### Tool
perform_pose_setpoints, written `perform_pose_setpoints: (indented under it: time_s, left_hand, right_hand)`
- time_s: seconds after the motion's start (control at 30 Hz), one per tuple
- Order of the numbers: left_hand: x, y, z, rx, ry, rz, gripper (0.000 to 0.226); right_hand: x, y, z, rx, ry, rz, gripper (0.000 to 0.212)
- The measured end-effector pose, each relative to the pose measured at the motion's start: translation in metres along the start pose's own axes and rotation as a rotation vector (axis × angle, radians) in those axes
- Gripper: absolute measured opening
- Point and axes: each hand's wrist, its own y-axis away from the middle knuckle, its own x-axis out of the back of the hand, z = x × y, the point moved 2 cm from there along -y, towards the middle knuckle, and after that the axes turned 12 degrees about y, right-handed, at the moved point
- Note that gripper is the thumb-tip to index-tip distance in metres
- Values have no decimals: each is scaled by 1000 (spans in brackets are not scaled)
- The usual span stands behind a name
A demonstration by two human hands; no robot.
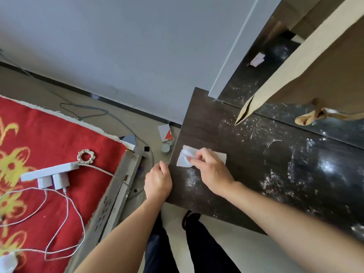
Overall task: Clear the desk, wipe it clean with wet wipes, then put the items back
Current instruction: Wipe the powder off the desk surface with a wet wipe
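Observation:
A dark wooden desk fills the right half of the head view, streaked with wet shiny marks. A white wet wipe lies flat near its left end. My right hand rests on the wipe with its fingers pinching it. My left hand is at the desk's left edge, fingers curled against the edge, nothing visible in it.
A brown paper bag with a twisted handle hangs over the desk's back right. On the red patterned bed cover lie a white power strip with chargers, cables and a scrunchie. A small box and jar sit on the floor.

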Motion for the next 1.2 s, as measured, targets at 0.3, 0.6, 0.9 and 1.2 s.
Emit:
perform_pose_setpoints:
  time_s: [0.3, 0.6, 0.9, 1.2]
  left_hand:
    - [3, -11, 4, -58, -98, -137, 54]
    - [-10, -62, 72, -280, -141, -351, 62]
    - [-37, -93, 90, -451, -189, -287, 66]
    - [-35, -95, 91, -492, -208, -305, 65]
  right_hand:
    - [-7, 56, 25, -505, 6, 163, 49]
    - [-22, 144, -17, -952, -24, 139, 46]
    - [-39, 117, -61, -733, -100, 254, 38]
    - [-41, 86, -68, -507, -31, 303, 42]
